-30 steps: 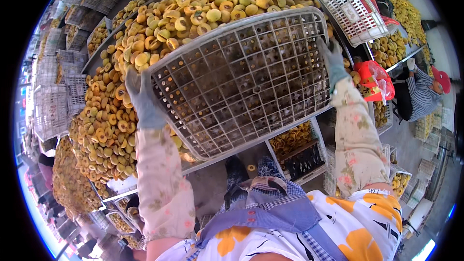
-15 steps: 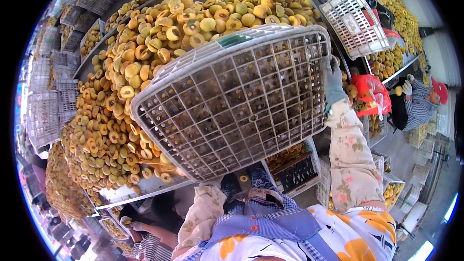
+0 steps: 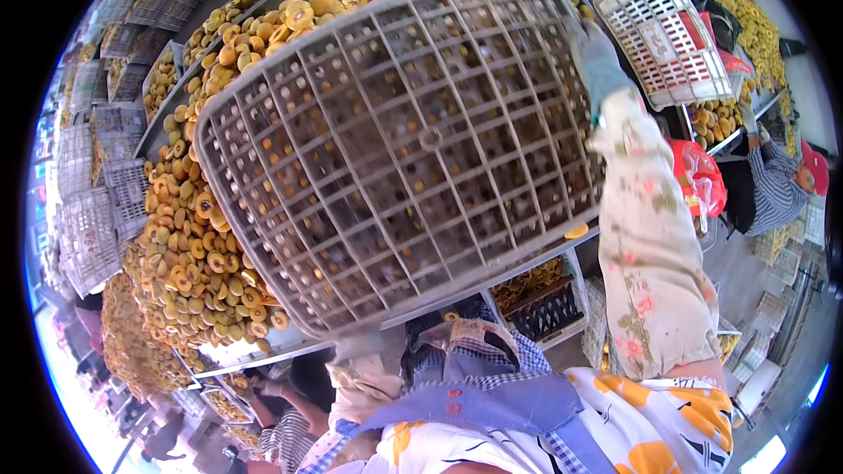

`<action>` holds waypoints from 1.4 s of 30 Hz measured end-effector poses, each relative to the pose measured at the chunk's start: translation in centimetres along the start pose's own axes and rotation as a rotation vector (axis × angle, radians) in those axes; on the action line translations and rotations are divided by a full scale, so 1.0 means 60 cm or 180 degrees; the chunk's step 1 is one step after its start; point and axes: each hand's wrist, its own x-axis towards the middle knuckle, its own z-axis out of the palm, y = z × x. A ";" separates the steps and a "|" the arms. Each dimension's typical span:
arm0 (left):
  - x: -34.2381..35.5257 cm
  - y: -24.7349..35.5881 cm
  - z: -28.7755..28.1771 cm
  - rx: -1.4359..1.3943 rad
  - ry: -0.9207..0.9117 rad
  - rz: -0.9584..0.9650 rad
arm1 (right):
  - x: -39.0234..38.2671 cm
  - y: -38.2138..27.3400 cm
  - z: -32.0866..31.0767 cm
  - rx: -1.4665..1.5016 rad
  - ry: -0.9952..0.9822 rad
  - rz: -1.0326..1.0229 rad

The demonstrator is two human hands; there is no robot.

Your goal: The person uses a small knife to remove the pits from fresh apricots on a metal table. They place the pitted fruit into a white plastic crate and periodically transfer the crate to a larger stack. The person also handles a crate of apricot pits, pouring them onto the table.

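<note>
A large grey plastic crate (image 3: 430, 139) is tipped up in front of me, its gridded bottom facing me. My right hand (image 3: 601, 61), in a grey-blue glove, grips the crate's right side. At the crate's near left edge, my gloved left hand (image 3: 358, 347) holds on; motion blurs it and its fingers are mostly hidden. Beyond and left of the crate spreads a heap of halved yellow fruit (image 3: 198, 250), like apricots or peaches, many with the pit hollow showing. A single orange piece (image 3: 576, 231) shows at the crate's lower right edge.
The heap lies on a metal table (image 3: 307, 344). A white crate (image 3: 663, 35) and a red plastic bag (image 3: 698, 177) are at the right. A co-worker in a striped top (image 3: 777, 189) sits beyond, another (image 3: 294, 434) at lower left. Crates (image 3: 88, 228) are stacked far left.
The crate has risen and tipped further, with more of its bottom toward me, covering more of the heap. My right hand has moved up and away with it.
</note>
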 end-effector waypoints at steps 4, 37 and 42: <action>0.023 0.033 0.049 0.0204 -0.0271 0.0140 | 0.066 -0.001 -0.001 -0.0287 0.0057 0.0212; -0.211 -0.004 0.155 0.5970 -0.0214 0.4523 | -0.073 -0.261 -0.378 0.1113 0.0035 0.0536; -0.244 0.020 0.182 0.7255 0.0865 0.6144 | -0.157 -0.283 -0.421 0.1138 -0.0272 0.0326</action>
